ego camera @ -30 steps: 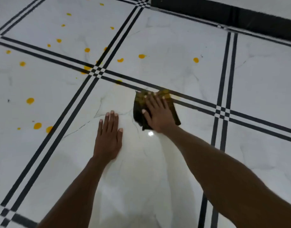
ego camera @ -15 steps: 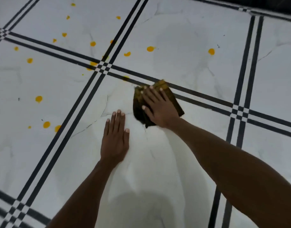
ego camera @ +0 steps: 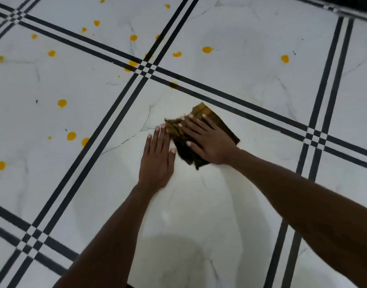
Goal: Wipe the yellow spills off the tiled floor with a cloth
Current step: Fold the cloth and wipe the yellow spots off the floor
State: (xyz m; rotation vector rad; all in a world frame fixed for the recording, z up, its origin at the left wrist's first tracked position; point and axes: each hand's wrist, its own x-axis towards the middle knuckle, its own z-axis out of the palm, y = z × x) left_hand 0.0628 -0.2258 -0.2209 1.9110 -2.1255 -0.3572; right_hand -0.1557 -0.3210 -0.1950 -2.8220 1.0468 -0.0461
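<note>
The right hand [ego camera: 207,140] lies spread flat on the dirty cloth [ego camera: 224,125], left hand [ego camera: 157,159] flat on the floor [ego camera: 220,204], so wiping might just smear the yellow spills [ego camera: 207,49].

Dark band [ego camera: 348,3] along frame's upper right edge. Small dark specks [ego camera: 36,101] at left; identity unclear.

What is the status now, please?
Right hand flat on cloth. Left hand flat on floor. Yellow spills remain ahead. Nothing blocking.
</note>
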